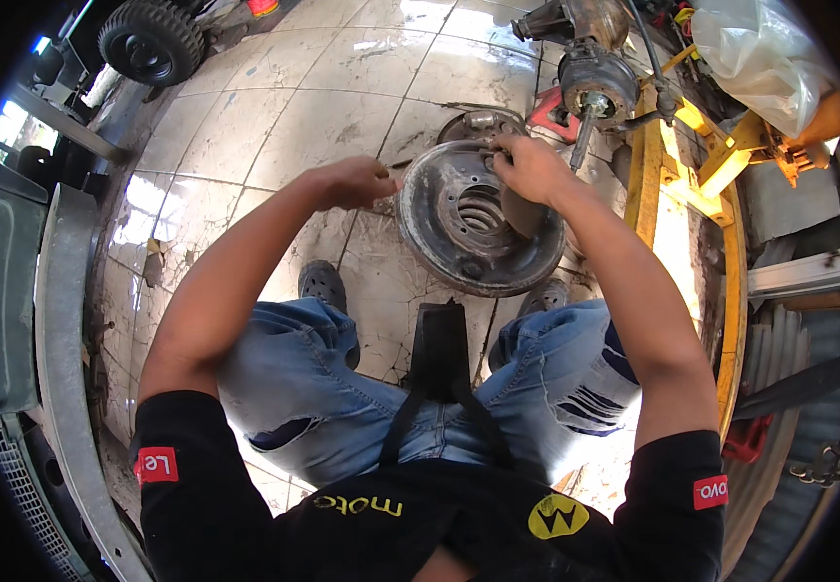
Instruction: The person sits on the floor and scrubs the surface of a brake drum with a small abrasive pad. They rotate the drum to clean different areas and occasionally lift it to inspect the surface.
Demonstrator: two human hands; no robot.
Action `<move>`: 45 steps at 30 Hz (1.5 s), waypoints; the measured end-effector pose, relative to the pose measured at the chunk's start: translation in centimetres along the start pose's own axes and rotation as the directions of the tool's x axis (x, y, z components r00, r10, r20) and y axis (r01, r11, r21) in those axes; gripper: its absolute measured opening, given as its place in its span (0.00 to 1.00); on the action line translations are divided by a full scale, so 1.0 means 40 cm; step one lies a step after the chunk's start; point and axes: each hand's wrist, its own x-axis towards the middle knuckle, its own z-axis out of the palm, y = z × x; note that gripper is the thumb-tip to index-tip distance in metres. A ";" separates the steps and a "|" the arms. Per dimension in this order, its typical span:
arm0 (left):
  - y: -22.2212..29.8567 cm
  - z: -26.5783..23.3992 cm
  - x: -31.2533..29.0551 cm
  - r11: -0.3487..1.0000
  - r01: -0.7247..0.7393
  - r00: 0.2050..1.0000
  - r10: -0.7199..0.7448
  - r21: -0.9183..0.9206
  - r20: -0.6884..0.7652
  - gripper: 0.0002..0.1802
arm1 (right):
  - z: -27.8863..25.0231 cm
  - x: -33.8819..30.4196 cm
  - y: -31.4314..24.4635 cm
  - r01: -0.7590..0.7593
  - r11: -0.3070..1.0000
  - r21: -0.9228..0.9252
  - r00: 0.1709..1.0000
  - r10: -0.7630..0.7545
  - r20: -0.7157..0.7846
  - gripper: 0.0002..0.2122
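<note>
A worn, greasy brake drum (427,238) lies tilted on the floor between my feet, with a round hole in its middle and coil-like rings showing through. My right hand (529,170) is closed over its far right rim. Just below that hand is a brown flat patch (525,213); I cannot tell whether it is a loose piece in my grip. My left hand (357,182) hovers by the drum's left edge, fingers curled together. Whatever it may hold is too small to make out. Behind the drum sits another rusty round part (478,123), partly covered.
An axle assembly with a hub (597,82) stands at the far right by a yellow metal frame (645,184). A red object (553,114) lies behind the drum. The tiled floor (245,136) is cracked and dirty. A tyre (151,44) stands far left; a metal beam (66,339) runs nearer.
</note>
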 end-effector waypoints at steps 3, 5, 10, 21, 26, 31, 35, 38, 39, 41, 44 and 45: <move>-0.051 0.045 0.010 0.987 0.007 0.999 -0.001 -0.162 0.037 0.34 | 0.003 0.002 -0.008 0.009 1.000 0.010 0.995 -0.010 0.098 0.15; -0.062 0.063 0.027 0.965 0.019 1.000 -0.014 -0.262 0.023 0.33 | 0.014 0.009 -0.019 0.022 0.999 0.034 0.991 -0.027 0.134 0.14; -0.054 0.099 0.062 0.928 -0.053 0.995 0.079 -0.368 0.057 0.28 | 0.060 0.038 -0.022 0.084 0.993 0.077 0.980 -0.097 0.176 0.12; -0.067 0.113 0.082 0.945 -0.195 0.980 0.177 -0.264 -0.093 0.21 | 0.063 0.065 0.006 -0.015 0.997 0.074 0.990 0.005 0.139 0.14; -0.073 0.100 0.085 0.957 -0.148 0.989 0.149 -0.251 -0.018 0.23 | 0.030 0.074 -0.009 -0.177 0.984 -0.019 0.981 0.178 0.072 0.15; -0.057 0.090 0.079 0.974 -0.119 0.992 0.124 -0.194 0.011 0.23 | 0.052 0.082 0.001 -0.165 0.975 -0.146 0.973 0.185 0.138 0.17; -0.056 0.090 0.076 0.973 -0.151 0.988 0.153 -0.173 -0.002 0.23 | 0.015 0.086 -0.002 -0.171 0.985 -0.038 0.985 0.171 0.004 0.15; -0.071 0.097 0.095 0.972 -0.143 0.989 0.148 -0.186 0.013 0.23 | 0.029 0.080 0.000 -0.205 0.964 -0.170 0.973 0.220 0.076 0.15; -0.069 0.096 0.098 0.979 -0.146 0.989 0.147 -0.143 0.001 0.23 | 0.031 0.081 0.007 -0.254 0.930 -0.266 0.959 0.278 0.056 0.15; -0.070 0.096 0.094 0.985 -0.143 0.990 0.141 -0.098 -0.021 0.23 | -0.006 0.090 0.022 -0.272 0.944 -0.187 0.960 0.280 0.016 0.15; -0.066 0.098 0.092 0.981 -0.161 0.987 0.157 -0.106 -0.043 0.23 | 0.006 0.088 0.046 -0.199 0.973 -0.117 0.980 0.201 0.004 0.15; -0.065 0.101 0.088 0.976 -0.175 0.984 0.168 -0.132 -0.060 0.23 | 0.027 0.084 0.055 -0.132 0.979 -0.156 0.987 0.144 0.068 0.16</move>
